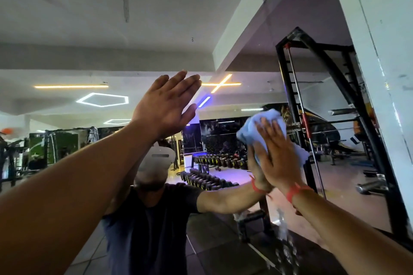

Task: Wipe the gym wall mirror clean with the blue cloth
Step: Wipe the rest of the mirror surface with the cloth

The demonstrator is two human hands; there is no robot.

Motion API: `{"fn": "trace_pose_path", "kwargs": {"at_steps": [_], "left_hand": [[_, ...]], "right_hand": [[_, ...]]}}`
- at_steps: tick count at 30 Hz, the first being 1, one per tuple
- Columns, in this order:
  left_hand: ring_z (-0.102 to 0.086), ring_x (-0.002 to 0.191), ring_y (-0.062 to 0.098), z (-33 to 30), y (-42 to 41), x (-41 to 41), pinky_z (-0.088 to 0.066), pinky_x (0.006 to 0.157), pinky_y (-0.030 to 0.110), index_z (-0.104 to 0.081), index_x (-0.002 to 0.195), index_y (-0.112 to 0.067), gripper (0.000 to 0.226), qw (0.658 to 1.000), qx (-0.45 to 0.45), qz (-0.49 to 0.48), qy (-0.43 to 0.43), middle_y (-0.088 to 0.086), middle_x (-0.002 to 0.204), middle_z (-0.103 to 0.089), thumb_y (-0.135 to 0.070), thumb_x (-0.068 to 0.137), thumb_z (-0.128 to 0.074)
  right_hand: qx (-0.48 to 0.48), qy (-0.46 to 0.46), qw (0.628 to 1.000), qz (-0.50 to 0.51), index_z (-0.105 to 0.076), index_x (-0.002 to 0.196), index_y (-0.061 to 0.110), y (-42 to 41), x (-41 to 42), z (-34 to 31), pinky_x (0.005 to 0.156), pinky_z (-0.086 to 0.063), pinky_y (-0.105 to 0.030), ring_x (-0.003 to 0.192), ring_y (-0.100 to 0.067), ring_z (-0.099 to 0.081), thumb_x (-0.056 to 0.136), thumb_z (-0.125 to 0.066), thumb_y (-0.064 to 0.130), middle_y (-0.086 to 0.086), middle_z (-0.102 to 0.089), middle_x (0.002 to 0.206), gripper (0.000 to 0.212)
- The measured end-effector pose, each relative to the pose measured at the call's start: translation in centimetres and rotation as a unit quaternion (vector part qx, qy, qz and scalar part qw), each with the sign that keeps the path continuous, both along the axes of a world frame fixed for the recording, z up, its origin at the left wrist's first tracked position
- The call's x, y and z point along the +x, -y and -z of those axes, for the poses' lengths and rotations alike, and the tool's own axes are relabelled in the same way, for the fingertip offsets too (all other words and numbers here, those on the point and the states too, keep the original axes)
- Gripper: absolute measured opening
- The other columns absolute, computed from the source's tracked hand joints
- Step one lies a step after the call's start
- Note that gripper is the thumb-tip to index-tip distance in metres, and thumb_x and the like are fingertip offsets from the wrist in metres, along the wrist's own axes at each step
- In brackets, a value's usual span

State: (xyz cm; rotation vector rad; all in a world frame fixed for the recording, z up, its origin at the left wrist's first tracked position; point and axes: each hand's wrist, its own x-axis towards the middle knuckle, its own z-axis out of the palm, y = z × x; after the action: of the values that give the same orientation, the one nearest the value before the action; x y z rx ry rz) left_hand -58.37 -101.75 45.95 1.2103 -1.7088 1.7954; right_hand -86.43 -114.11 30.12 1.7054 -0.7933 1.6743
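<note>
Mirror (73,29) reflects ceiling light strips, dumbbell racks (207,179) and a black frame. Right hand (276,154) presses the blue cloth (261,123) flat against it; left hand (166,105) flat, fingers straight. No legible writing.

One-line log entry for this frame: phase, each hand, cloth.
phase: wiping | right hand: flat, presses blue cloth on mirror | left hand: open, raised flat, no cloth
</note>
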Motion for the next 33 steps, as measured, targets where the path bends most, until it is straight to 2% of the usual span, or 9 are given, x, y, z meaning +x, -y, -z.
{"fn": "trace_pose_path", "kwargs": {"at_steps": [3, 7, 9, 12, 15, 21, 27, 31, 33], "left_hand": [[-0.022, 0.155, 0.023, -0.1, 0.1, 0.2, -0.019, 0.122, 0.045, -0.028, 0.161, -0.02, 0.066, 1.0, -0.002, -0.001, 0.001, -0.001, 0.168, -0.028, -0.051, 0.103, -0.022], [-0.025, 0.155, 0.025, 0.5, -0.2, -0.1, -0.021, 0.121, 0.048, -0.033, 0.16, -0.018, 0.063, 1.0, 0.005, 0.008, -0.016, 0.001, 0.167, -0.031, -0.047, 0.104, -0.027], [-0.021, 0.156, 0.025, 2.1, -0.4, -0.2, -0.019, 0.122, 0.05, -0.03, 0.16, -0.017, 0.065, 1.0, 0.015, 0.005, -0.023, 0.002, 0.168, -0.027, -0.047, 0.103, -0.026], [-0.019, 0.157, 0.024, 5.4, -0.4, -0.3, -0.02, 0.123, 0.057, -0.03, 0.16, -0.016, 0.067, 1.0, 0.028, 0.003, -0.003, 0.003, 0.169, -0.024, -0.048, 0.102, -0.027], [-0.025, 0.155, 0.023, 7.9, 0.1, -1.5, -0.024, 0.121, 0.058, -0.038, 0.157, -0.018, 0.063, 0.997, 0.055, 0.032, 0.05, -0.001, 0.165, -0.034, -0.044, 0.1, -0.035], [-0.025, 0.155, 0.024, 10.4, 1.3, -3.1, -0.027, 0.121, 0.054, -0.04, 0.157, -0.022, 0.058, 0.995, 0.059, 0.057, 0.051, -0.005, 0.164, -0.035, -0.037, 0.102, -0.034], [-0.023, 0.156, 0.024, 10.7, 1.4, -3.1, -0.026, 0.121, 0.054, -0.037, 0.158, -0.02, 0.058, 0.996, 0.043, 0.055, 0.051, -0.004, 0.166, -0.033, -0.037, 0.103, -0.037], [-0.021, 0.156, 0.025, 10.7, 1.5, -2.9, -0.027, 0.12, 0.055, -0.036, 0.159, -0.019, 0.058, 0.996, 0.049, 0.051, 0.052, -0.003, 0.167, -0.031, -0.038, 0.103, -0.036], [-0.018, 0.157, 0.025, 10.8, 1.6, -2.8, -0.027, 0.12, 0.055, -0.033, 0.16, -0.02, 0.059, 0.996, 0.05, 0.045, 0.052, -0.003, 0.168, -0.028, -0.038, 0.104, -0.034]], "right_hand": [[0.05, 0.181, 0.981, -0.043, -0.026, 0.161, 0.025, -2.0, 5.9, -3.2, 0.125, -0.021, -0.055, 0.158, -0.021, -0.014, 0.107, -0.024, 0.049, 0.001, -0.022, 0.168, 0.06], [0.0, -0.166, 0.985, -0.034, -0.017, 0.163, 0.033, -4.4, 7.6, 3.2, 0.123, -0.02, -0.05, 0.159, -0.018, -0.005, 0.104, -0.04, 0.042, 0.009, -0.009, 0.172, 0.064], [-0.001, -0.246, 0.969, -0.011, -0.017, 0.162, 0.038, -3.0, 3.1, 5.2, 0.119, -0.03, -0.055, 0.159, -0.016, -0.008, 0.103, -0.044, 0.043, 0.013, -0.01, 0.171, 0.066], [0.052, -0.029, 0.998, 0.024, -0.019, 0.162, 0.037, -0.3, -1.4, 4.0, 0.118, -0.034, -0.054, 0.158, -0.016, -0.012, 0.107, -0.026, 0.051, 0.01, -0.014, 0.171, 0.057], [0.107, 0.233, 0.965, -0.062, -0.026, 0.159, 0.026, -1.0, 3.1, 1.4, 0.122, -0.029, -0.053, 0.157, -0.019, -0.015, 0.105, -0.025, 0.05, 0.004, -0.023, 0.167, 0.06], [0.013, -0.132, 0.991, 0.034, -0.029, 0.16, 0.031, -2.5, 0.5, 6.7, 0.118, -0.032, -0.053, 0.157, -0.014, -0.018, 0.107, -0.029, 0.045, 0.009, -0.027, 0.168, 0.054], [0.107, 0.213, 0.971, -0.009, -0.028, 0.159, 0.022, -1.4, 3.1, 3.0, 0.123, -0.028, -0.05, 0.156, -0.022, -0.02, 0.105, -0.027, 0.046, -0.002, -0.029, 0.166, 0.059], [0.02, -0.095, 0.995, 0.004, -0.032, 0.159, 0.021, -2.9, 3.1, 5.6, 0.126, -0.02, -0.047, 0.157, -0.022, -0.019, 0.108, -0.033, 0.044, 0.001, -0.029, 0.167, 0.056], [0.007, -0.132, 0.989, 0.06, -0.033, 0.158, 0.028, -1.7, -0.7, 4.0, 0.123, -0.025, -0.055, 0.156, -0.019, -0.024, 0.108, -0.027, 0.047, 0.005, -0.031, 0.165, 0.054]]}}
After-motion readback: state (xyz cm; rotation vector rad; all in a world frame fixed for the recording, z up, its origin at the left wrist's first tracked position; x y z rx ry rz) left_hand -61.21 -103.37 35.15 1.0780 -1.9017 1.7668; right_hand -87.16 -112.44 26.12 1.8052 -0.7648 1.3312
